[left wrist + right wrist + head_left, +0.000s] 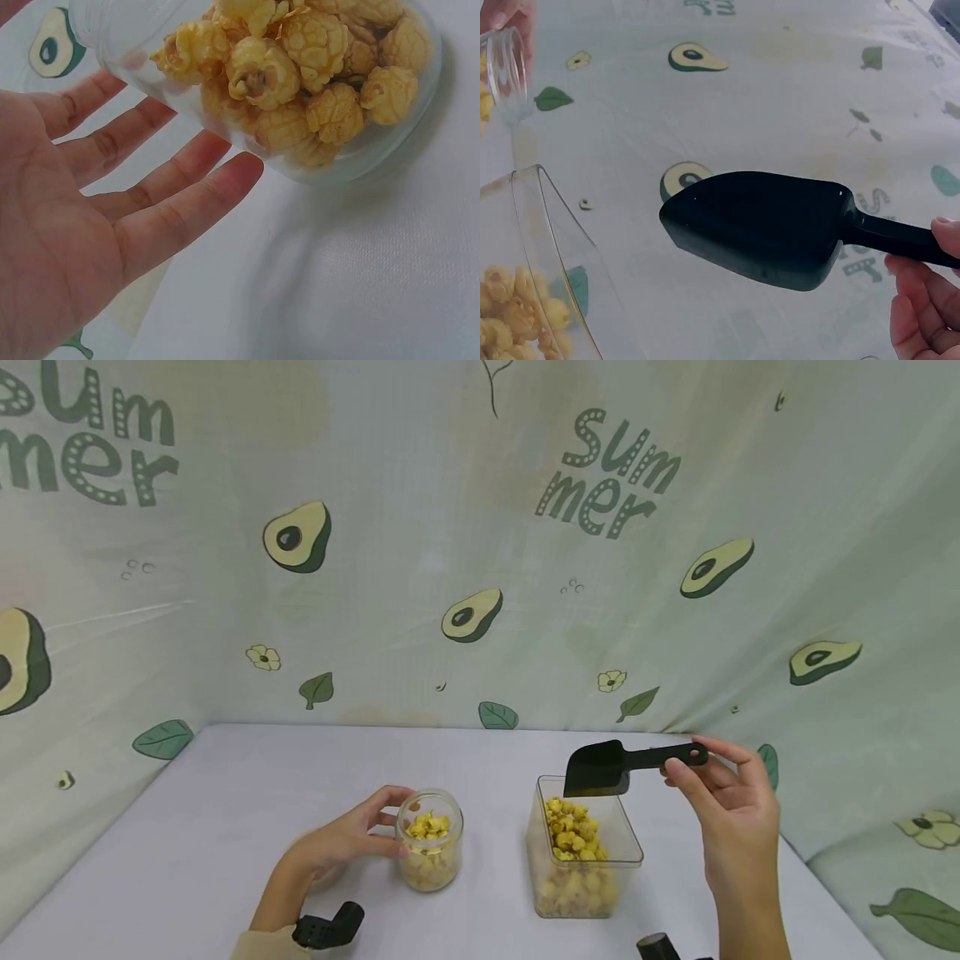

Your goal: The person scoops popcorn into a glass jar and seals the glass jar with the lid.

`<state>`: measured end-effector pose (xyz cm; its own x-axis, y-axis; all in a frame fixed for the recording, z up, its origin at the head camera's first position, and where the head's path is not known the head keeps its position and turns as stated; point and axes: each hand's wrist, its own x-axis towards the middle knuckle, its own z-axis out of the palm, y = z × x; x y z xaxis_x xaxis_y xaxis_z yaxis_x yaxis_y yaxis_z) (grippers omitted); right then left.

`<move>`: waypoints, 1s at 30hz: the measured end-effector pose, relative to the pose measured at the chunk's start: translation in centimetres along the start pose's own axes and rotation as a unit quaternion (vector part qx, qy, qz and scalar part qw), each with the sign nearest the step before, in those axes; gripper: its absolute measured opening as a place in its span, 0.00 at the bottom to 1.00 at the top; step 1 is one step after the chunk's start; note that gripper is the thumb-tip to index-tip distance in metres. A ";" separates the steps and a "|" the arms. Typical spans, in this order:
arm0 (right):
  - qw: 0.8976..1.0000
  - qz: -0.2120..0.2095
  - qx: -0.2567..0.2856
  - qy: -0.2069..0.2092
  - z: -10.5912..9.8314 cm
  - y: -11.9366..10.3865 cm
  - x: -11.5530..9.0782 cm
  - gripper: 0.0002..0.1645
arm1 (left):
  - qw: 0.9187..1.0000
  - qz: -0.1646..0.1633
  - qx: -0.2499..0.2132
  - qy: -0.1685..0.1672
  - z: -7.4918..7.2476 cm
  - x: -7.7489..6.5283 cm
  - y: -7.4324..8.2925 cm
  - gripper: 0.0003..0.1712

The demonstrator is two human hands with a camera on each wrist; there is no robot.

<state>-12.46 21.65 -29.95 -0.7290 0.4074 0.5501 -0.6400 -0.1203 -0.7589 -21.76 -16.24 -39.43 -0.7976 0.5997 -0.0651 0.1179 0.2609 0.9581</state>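
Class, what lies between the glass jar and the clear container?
In the head view, only bare white tabletop lies between the glass jar and the clear container.

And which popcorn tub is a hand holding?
The round jar: the left hand holds it, while no hand touches the square clear container.

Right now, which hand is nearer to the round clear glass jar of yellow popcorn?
Left. The left hand grips the jar at its side; the right hand is farther right, past the clear rectangular plastic container, holding a black scoop.
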 end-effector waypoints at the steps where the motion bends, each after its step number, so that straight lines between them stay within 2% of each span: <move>1: 1.000 -0.002 -0.007 -0.004 -0.1 0.0 -0.1 0.24 | 1.000 -0.001 0.000 -0.002 0.0 0.0 0.0 0.41; 10: 0.992 -0.025 -0.112 -0.045 -0.1 0.0 -0.2 0.25 | 1.000 0.011 -0.004 -0.006 0.5 0.5 0.0 0.40; 17: 0.976 -0.044 -0.205 -0.059 -0.1 0.5 0.0 0.26 | 1.000 -0.010 0.002 0.004 0.2 0.1 0.1 0.41; 24: 0.972 -0.058 -0.217 -0.065 -0.5 0.6 0.2 0.26 | 1.000 -0.011 0.007 -0.002 0.2 0.0 0.6 0.43; 27: 0.965 -0.059 -0.244 -0.073 -0.6 0.6 0.1 0.26 | 1.000 0.001 0.024 -0.003 -0.1 -0.5 1.0 0.46; 30: 0.953 -0.056 -0.286 -0.080 -0.5 0.6 0.1 0.27 | 0.998 0.037 0.045 -0.001 -0.2 -1.1 1.7 0.49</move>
<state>-12.79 22.09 -30.52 -0.7208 0.2403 0.6502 -0.5116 0.4486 -0.7329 -20.80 -16.59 -37.69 -0.7831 0.6219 0.0045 0.2291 0.2816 0.9318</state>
